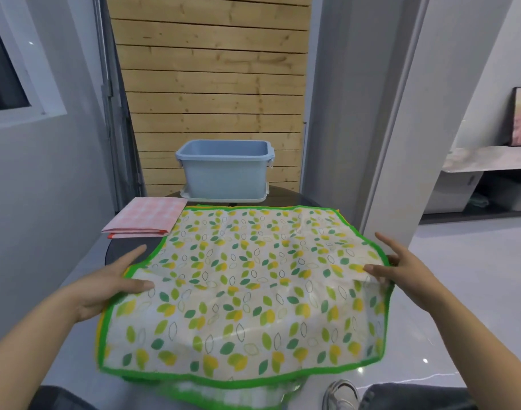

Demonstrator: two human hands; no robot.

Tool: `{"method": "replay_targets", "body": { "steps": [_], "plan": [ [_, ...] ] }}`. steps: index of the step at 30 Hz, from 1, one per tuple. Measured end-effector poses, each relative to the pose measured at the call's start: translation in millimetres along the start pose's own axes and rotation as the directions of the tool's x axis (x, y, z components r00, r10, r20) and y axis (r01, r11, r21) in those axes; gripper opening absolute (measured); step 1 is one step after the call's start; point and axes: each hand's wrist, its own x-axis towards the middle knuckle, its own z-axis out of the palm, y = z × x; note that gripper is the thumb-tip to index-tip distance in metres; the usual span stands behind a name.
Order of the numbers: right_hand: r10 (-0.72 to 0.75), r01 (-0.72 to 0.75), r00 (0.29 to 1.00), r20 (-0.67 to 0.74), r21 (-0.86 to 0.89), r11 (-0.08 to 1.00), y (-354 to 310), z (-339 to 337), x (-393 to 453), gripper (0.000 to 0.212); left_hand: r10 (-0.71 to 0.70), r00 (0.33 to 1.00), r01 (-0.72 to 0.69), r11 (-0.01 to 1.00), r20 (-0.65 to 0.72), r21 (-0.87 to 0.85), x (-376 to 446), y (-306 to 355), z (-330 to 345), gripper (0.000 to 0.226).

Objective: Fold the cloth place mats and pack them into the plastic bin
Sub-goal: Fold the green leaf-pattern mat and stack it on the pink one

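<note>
1. Right now your left hand [112, 287] lies at the left edge of the leaf-print place mat [244, 291], thumb on top of the cloth and fingers slipped under the green hem — a loose pinch on that edge.
2. Your right hand [401, 269] meets the right edge the same way: thumb pressed on the printed face, the other fingers spread and extended past the border.
3. That mat is thin woven cloth, cream with green and yellow leaves and a fuzzy green binding, spread nearly flat with soft ripples, draped over the dark round table [120, 250].
4. A yellow edge peeks out beneath it at the left.
5. Just beside its far left corner rests a folded pink checked mat [146, 217] — a neat rectangle.
6. Behind, the pale blue plastic bin [225, 170] stands upright on its white lid [223, 198].
</note>
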Motion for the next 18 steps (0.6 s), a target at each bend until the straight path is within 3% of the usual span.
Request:
{"method": "replay_targets", "body": {
  "steps": [2, 6, 13, 18],
  "plan": [
    [-0.021, 0.022, 1.000, -0.017, 0.041, 0.999, -2, 0, -4, 0.080, 0.054, 0.992, -0.059, 0.997, -0.114, -0.042, 5, 1, 2, 0.086],
    [-0.024, 0.021, 0.998, 0.052, 0.060, 0.998, -9, -10, -14, 0.083, 0.084, 0.967, -0.122, 0.981, -0.242, -0.149, 7, 5, 4, 0.079],
    [0.005, -0.011, 0.959, 0.283, 0.021, 1.000, -21, -30, -33, 0.054, 0.057, 0.964, -0.113, 0.972, -0.261, -0.208, 6, 7, 4, 0.071],
    [0.002, -0.018, 0.978, 0.209, 0.074, 0.997, -24, -36, -40, 0.025, 0.030, 0.978, -0.068, 0.982, -0.209, -0.176, -6, 10, 1, 0.052]
  ]
}}
